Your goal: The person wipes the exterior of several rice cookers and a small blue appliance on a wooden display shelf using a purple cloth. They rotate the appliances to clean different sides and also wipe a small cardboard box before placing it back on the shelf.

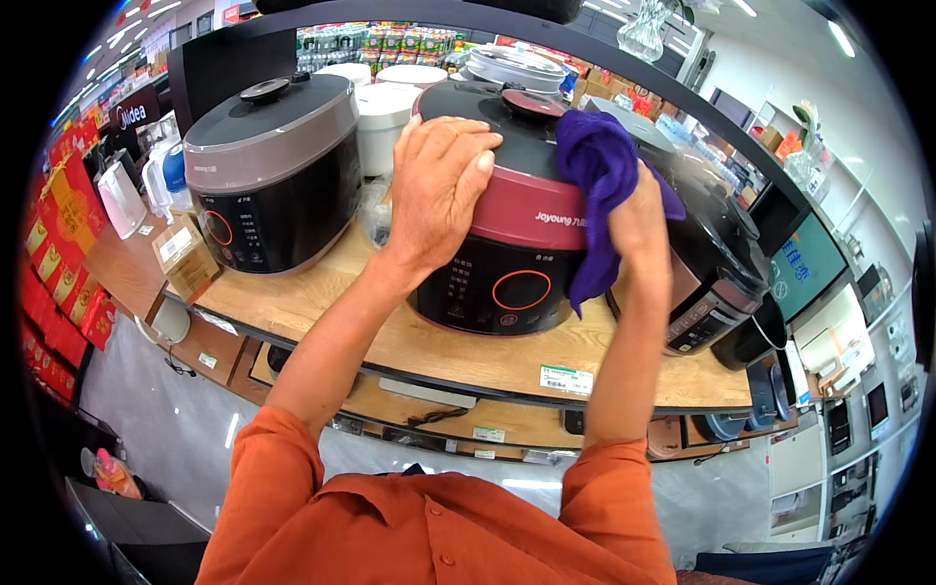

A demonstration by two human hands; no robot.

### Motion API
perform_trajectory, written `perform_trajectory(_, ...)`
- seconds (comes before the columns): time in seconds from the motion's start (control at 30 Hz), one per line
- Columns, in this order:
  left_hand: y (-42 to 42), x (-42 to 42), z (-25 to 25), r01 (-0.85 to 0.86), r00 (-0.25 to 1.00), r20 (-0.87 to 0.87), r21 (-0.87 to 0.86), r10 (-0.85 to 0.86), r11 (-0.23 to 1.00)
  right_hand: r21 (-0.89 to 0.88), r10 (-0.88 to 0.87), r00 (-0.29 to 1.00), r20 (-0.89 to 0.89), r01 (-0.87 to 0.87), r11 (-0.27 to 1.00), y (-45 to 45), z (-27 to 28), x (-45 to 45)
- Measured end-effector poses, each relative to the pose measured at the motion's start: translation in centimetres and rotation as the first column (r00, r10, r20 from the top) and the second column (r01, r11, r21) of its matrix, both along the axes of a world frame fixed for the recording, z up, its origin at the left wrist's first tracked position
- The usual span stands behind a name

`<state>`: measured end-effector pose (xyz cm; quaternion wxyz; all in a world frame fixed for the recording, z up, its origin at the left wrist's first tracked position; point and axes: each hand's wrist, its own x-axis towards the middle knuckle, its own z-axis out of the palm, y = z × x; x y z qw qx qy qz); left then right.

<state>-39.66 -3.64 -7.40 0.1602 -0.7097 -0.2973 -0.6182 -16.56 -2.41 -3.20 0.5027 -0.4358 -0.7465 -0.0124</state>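
Note:
A red and black Joyoung electric pressure cooker (504,285) stands on the wooden shelf before me. My left hand (441,186) rests on the left front of its lid and rim, fingers bent over the top edge. On the cooker's right side, my right hand (638,219) grips a purple cloth (601,164), which lies against the lid's edge and hangs down the front. The cloth hides part of the right hand's fingers. A grey-brown and black cooker (274,175) is at the left, and another dark cooker (702,248) is close by my right hand.
White pots (387,121) stand behind the cookers. A small cardboard box (184,259) sits by the left cooker. The shelf's front edge bears a price label (567,379). A dark frame bar (439,18) spans above, with a glass vase (643,33) on it. Lower shelves hold further goods.

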Motion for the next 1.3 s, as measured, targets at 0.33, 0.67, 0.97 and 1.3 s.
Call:
perform_trajectory(0.33,0.6,0.6,-0.4,-0.012,0.998,0.066,0.036,0.01,0.999,-0.377,0.123,0.802,0.585,0.134,0.917,11.2,6.7,3.4)
perform_trajectory(0.67,0.4,0.7,-0.1,-0.012,0.999,0.035,-0.001,0.012,1.0,-0.269,0.024,0.927,0.373,0.084,0.96,21.5,4.7,4.1)
perform_trajectory(0.97,-0.2,0.5,-0.2,-0.061,0.997,0.04,-0.042,0.063,0.997,-0.447,0.437,0.869,0.233,-0.303,0.842,1.6,5.3,2.7)
perform_trajectory(1.3,0.0,0.5,0.0,-0.083,0.996,0.015,-0.012,0.083,0.997,0.164,0.199,0.856,0.476,-0.309,0.937,0.7,1.4,1.4)
